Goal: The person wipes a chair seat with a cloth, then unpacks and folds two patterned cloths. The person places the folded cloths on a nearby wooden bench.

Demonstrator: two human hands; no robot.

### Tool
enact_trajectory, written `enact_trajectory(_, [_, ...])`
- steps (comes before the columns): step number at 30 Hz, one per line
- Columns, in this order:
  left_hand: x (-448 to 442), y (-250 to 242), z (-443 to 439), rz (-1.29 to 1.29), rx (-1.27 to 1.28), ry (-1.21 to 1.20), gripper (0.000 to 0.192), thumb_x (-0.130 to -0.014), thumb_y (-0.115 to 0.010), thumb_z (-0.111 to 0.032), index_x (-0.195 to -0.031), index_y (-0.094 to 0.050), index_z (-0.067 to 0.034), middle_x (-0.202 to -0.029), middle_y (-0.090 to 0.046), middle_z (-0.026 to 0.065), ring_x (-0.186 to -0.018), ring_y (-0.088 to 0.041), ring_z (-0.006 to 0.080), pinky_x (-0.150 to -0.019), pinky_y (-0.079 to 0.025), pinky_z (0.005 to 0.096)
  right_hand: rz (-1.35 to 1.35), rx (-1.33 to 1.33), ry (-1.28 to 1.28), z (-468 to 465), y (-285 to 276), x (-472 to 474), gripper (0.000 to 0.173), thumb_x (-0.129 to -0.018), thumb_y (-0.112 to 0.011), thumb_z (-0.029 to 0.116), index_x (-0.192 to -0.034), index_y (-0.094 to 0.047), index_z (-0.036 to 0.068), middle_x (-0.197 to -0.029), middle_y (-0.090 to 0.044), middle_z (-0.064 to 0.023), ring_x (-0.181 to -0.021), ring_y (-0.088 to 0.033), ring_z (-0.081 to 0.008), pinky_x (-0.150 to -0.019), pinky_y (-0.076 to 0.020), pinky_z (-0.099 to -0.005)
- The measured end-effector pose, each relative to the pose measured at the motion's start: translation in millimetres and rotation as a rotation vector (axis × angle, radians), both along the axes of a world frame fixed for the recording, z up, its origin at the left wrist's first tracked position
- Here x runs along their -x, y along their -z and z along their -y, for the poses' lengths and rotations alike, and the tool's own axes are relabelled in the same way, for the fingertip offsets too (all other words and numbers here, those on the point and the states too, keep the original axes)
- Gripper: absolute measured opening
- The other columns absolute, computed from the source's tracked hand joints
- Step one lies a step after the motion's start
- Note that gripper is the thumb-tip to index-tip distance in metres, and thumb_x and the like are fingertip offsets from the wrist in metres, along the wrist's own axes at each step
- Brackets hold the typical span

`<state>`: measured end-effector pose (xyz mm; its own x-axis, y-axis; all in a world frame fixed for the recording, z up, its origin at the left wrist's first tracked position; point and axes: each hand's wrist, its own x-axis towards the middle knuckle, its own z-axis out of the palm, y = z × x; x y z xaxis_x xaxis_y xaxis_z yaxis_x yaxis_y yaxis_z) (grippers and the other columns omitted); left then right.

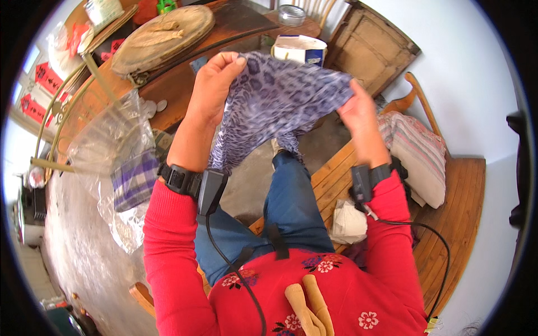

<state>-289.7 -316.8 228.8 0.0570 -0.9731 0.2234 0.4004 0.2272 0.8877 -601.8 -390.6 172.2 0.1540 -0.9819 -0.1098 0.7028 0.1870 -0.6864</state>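
A thin grey-blue leopard-print cloth [281, 88] is stretched in the air above my knees. My left hand [216, 86] pinches its upper left corner between thumb and fingers. My right hand [359, 105], slightly blurred, grips the cloth's right end. Part of the cloth hangs down below my left hand, and another part droops toward my leg. Two tan rolled cloth pieces [309, 304] rest on the front of my red top. Black devices are strapped around both of my wrists.
I sit on a slatted wooden bench [454, 227] with folded blankets [416, 155] and a whitish folded stack [349, 222]. At left, a clear plastic bag [113, 126] lies near purple plaid fabric [136, 180]. Ahead are a round woven tray [164, 38], a wooden table [235, 21] and a white-and-blue box [294, 48].
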Motion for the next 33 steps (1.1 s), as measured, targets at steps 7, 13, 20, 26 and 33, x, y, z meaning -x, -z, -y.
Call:
enact_trajectory(7, [110.3,-95.7,53.0,-0.017,0.262,0.208,0.012,-0.088,-0.069,-0.023,-0.097,-0.067,-0.014,-0.088,-0.063,-0.0079,-0.081,-0.054,0.0041,-0.077,-0.043,0.0240,-0.248,0.491,0.675,-48.4,-253.8,129.6,0.030,-0.101,-0.043,0.018,-0.120,-0.053,-0.004,-0.124,-0.061,-0.0168,-0.118,-0.056,-0.0292,-0.107,-0.0382,-0.0447])
enact_trajectory(13, [165.7,-132.6,39.7,-0.200,0.476,0.397,0.020,-0.095,-0.060,-0.019,-0.110,-0.060,-0.006,-0.097,-0.064,0.0016,-0.093,-0.062,0.0149,-0.095,-0.048,0.0388,-0.659,1.034,1.248,-174.0,-356.9,107.1,0.036,-0.100,-0.045,0.020,-0.123,-0.053,-0.007,-0.125,-0.059,-0.0193,-0.120,-0.054,-0.0315,-0.108,-0.0385,-0.0464])
enact_trajectory(20, [115.5,1.0,3.2,0.020,-0.046,0.190,0.050,-0.097,-0.054,-0.035,-0.138,-0.043,-0.007,-0.135,-0.054,0.0113,-0.121,-0.054,0.0292,-0.103,-0.039,0.0428,-0.754,0.872,0.556,-195.3,-169.9,44.2,0.024,-0.085,-0.065,0.005,-0.109,-0.065,0.007,-0.097,-0.065,-0.0035,-0.088,-0.060,-0.0134,-0.074,-0.0484,-0.0302])
enact_trajectory(26, [68.1,141.2,-79.8,0.095,-0.525,0.378,0.072,-0.095,-0.050,-0.052,-0.148,-0.029,-0.008,-0.140,-0.048,0.0193,-0.119,-0.055,0.0337,-0.096,-0.046,0.0463,-0.591,0.362,0.105,-197.8,22.9,-28.2,0.017,-0.095,-0.060,0.014,-0.084,-0.062,0.001,-0.072,-0.047,0.0066,-0.072,-0.040,-0.0020,-0.058,-0.0345,-0.0227])
enact_trajectory(33, [72.9,184.4,-117.7,0.085,-0.627,0.561,0.076,-0.091,-0.056,-0.054,-0.146,-0.032,-0.008,-0.126,-0.058,0.0146,-0.103,-0.064,0.0269,-0.083,-0.055,0.0386,-0.591,0.258,-0.155,-199.1,124.6,-32.4,0.019,-0.093,-0.059,0.016,-0.094,-0.065,-0.002,-0.081,-0.062,0.0011,-0.080,-0.052,-0.0048,-0.068,-0.0453,-0.0255])
